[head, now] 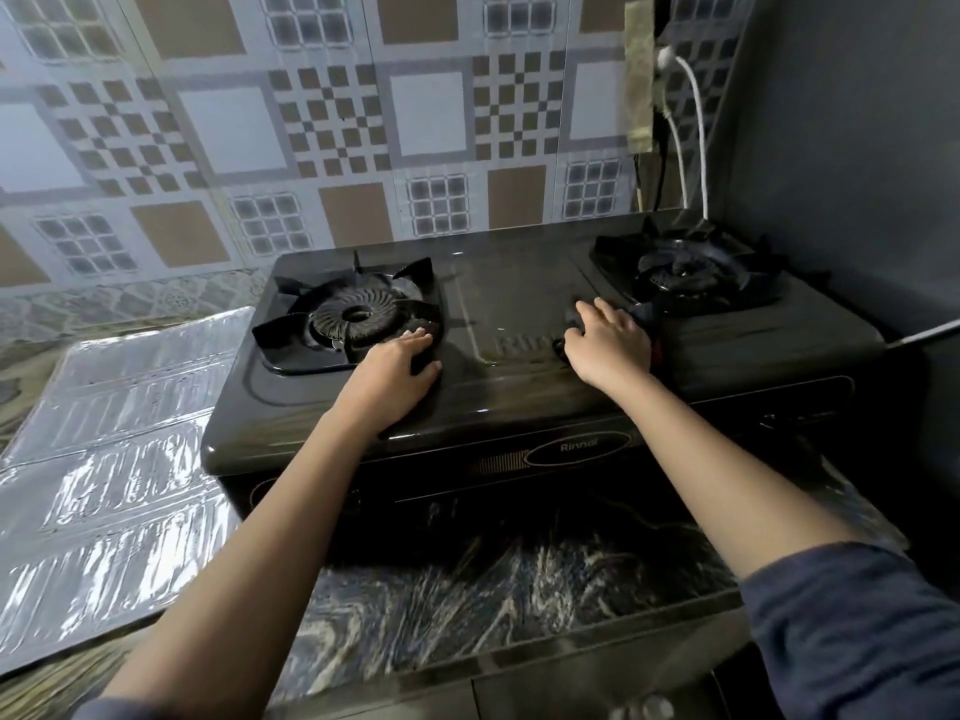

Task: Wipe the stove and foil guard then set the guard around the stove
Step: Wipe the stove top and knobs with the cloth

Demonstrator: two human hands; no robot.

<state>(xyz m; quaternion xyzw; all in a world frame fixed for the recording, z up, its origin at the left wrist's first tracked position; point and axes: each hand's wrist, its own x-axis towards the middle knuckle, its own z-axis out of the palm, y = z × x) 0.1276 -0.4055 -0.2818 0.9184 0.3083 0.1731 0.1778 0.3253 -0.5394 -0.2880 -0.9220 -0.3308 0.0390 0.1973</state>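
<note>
While both palms press the stove, judged bracing or wiping | left hand grip flat, empty; right hand grip over dark object, contents untellable | foil guard flat on desk, 9 o'clock, kept clear.

One gas stove | two burners: left burner, right burner | one foil guard, lying flat, showed at least three panels | two hands on the stove top: left hand, right hand | two white cables at the wall | one countertop.
</note>
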